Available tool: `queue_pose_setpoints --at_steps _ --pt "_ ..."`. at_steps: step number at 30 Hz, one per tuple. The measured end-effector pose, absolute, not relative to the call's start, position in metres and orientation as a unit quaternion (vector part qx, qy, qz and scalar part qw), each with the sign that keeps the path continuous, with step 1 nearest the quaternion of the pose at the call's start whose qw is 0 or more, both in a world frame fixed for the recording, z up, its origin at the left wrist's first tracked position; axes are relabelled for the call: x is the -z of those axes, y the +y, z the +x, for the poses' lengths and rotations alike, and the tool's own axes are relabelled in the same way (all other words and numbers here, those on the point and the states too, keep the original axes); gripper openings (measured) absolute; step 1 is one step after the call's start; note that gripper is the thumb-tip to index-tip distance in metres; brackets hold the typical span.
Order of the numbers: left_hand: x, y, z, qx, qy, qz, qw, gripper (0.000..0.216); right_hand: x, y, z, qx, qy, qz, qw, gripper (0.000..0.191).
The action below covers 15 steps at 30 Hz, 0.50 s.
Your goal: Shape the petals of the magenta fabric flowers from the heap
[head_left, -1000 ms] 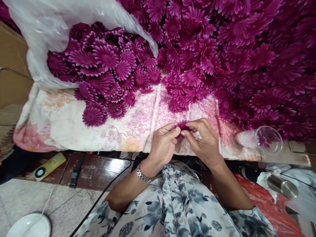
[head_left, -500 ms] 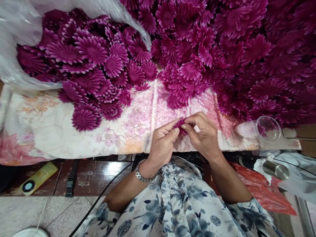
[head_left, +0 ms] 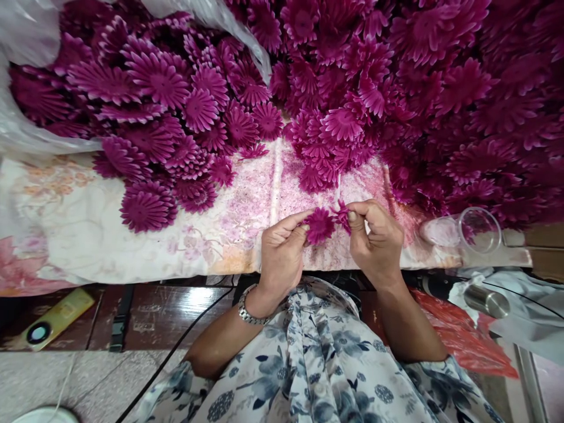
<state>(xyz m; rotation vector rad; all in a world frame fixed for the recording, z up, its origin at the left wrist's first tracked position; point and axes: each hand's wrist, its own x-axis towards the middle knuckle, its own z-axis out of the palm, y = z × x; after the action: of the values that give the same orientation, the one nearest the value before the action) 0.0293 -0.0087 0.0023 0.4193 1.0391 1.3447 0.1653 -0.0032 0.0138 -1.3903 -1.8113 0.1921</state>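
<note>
Between the thumb and forefinger of my left hand (head_left: 284,249) is a magenta artificial flower (head_left: 319,225), its many petals fanned out toward me. My right hand (head_left: 376,241) pinches a smaller bunched flower piece (head_left: 341,215), also magenta, just right of it. The two pieces are close, with a narrow gap or light contact at their edges; I cannot tell which. Both hands hover over the front part of the patterned tablecloth (head_left: 238,223). Beyond them, a heap of loose magenta flowers (head_left: 343,123) covers the back and right.
A clear plastic bag (head_left: 30,129) at the left spills stacked flower layers (head_left: 147,205) onto the cloth. A clear plastic cup (head_left: 479,230) lies on its side at the right edge. Below are a yellow phone-like object (head_left: 59,317), a metal flask (head_left: 487,301) and a red plastic bag (head_left: 462,335).
My hands have moved apart, the right one shifting right. The magenta bundle held between both is now two separate pieces, one in each hand.
</note>
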Motion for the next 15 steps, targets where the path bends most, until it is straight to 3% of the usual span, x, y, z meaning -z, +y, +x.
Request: queue_pose_setpoints --at_steps 8,12,15 --pt "-0.010 -0.004 0.020 -0.555 0.474 0.205 0.652 0.016 -0.010 0.000 0.173 -0.282 -0.589 -0.599 0.462 0.012" --pt "-0.016 -0.002 0.022 -0.511 0.421 0.171 0.730 0.008 -0.009 -0.001 0.167 -0.304 -0.599 -0.588 0.450 0.012" --pt "-0.015 -0.003 0.026 -0.502 0.397 0.186 0.746 0.014 -0.009 -0.003 0.162 -0.285 -0.618 -0.590 0.435 0.012"
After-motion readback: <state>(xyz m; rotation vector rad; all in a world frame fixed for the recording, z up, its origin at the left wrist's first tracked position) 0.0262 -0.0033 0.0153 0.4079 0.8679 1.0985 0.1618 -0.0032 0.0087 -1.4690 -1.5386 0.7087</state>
